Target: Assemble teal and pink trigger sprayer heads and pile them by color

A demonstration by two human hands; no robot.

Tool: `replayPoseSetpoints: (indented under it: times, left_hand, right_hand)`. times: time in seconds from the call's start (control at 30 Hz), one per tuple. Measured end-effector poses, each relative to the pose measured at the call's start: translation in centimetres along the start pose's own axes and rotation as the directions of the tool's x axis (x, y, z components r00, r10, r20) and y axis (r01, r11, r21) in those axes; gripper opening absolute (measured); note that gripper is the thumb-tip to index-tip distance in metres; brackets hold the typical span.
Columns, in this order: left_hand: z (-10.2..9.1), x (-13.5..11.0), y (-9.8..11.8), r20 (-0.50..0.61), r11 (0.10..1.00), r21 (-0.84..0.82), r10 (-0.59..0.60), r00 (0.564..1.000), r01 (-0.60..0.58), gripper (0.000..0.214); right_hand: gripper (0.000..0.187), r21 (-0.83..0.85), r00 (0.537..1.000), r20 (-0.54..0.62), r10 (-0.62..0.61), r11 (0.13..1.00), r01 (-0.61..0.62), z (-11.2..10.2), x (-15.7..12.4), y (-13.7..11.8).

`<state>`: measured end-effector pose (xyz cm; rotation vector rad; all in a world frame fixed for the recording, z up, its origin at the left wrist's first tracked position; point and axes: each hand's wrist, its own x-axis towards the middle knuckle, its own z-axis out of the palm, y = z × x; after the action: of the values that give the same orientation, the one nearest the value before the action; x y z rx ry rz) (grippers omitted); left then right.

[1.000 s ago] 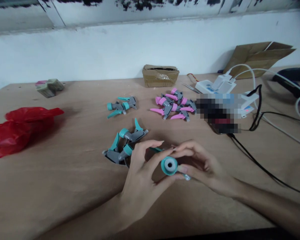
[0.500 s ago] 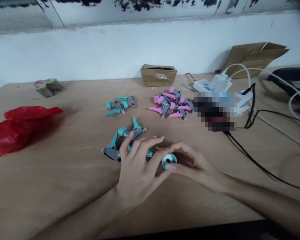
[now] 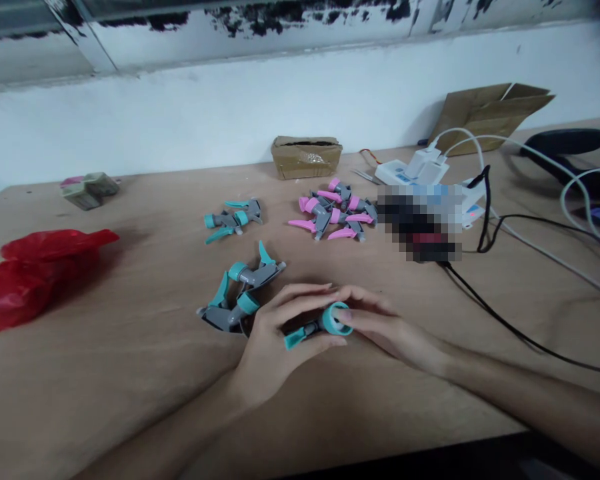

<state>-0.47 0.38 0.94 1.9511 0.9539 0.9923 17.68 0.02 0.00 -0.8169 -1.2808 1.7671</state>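
Note:
A teal-and-grey trigger spray head [image 3: 332,321] is held between both hands, its round collar facing me and its teal trigger pointing left. My left hand [image 3: 275,337] curves around it, fingers above and thumb below. My right hand [image 3: 385,327] grips the collar, with a fingertip at the collar's opening; part of the grey body is hidden by the hands. Just left of my left hand lie two more teal spray heads, one [image 3: 225,315] nearer me and another [image 3: 257,273] behind it.
Farther back lie a small group of teal spray heads [image 3: 235,220] and a pile of pink ones [image 3: 325,213]. A red plastic bag [image 3: 45,273] is at left, a small cardboard box [image 3: 307,159] by the wall. A power strip [image 3: 395,172] and cables [image 3: 505,337] occupy the right.
The held spray head has turned, so its teal trigger now shows between the fingers of my left hand. My left fingers have lowered and wrapped closer around it. The view has shifted slightly.

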Motion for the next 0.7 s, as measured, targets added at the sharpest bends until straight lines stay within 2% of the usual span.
replayPoseSetpoints:
  times: [0.1,0.3,0.4,0.5,0.6,0.7]
  left_hand:
    - [-0.2,-0.1,0.2,0.013,0.99,0.103,0.098,0.995,-0.098,0.038]
    - [-0.6,-0.4,-0.1,0.048,0.919,0.319,0.227,0.973,-0.23,0.039]
    - [-0.7,-0.6,0.1,0.047,0.88,0.413,0.237,0.97,-0.235,0.036]
    - [-0.8,-0.8,0.3,0.054,0.837,0.48,0.269,0.961,-0.262,0.032]
    - [-0.9,-0.9,0.1,0.079,0.798,0.514,0.322,0.944,-0.315,0.03]
    - [-1.0,-0.9,-0.1,0.102,0.767,0.53,0.368,0.924,-0.363,0.024]
  right_hand:
    - [0.011,-0.183,0.996,-0.008,-0.086,0.98,0.083,0.0,-0.1,-0.1]
    - [0.02,-0.28,0.995,-0.021,-0.096,0.956,0.086,0.1,-0.1,-0.1]
    - [0.026,-0.27,0.997,-0.021,-0.08,0.96,0.071,-0.1,0.3,-0.3]
    - [0.032,-0.249,1.0,0.019,-0.003,0.968,0.008,-0.4,1.0,-0.6]
    - [0.027,-0.237,0.994,0.086,0.06,0.971,-0.038,-0.4,2.0,-0.6]
    - [0.023,-0.211,0.991,0.119,0.052,0.977,-0.026,0.0,2.6,-0.3]
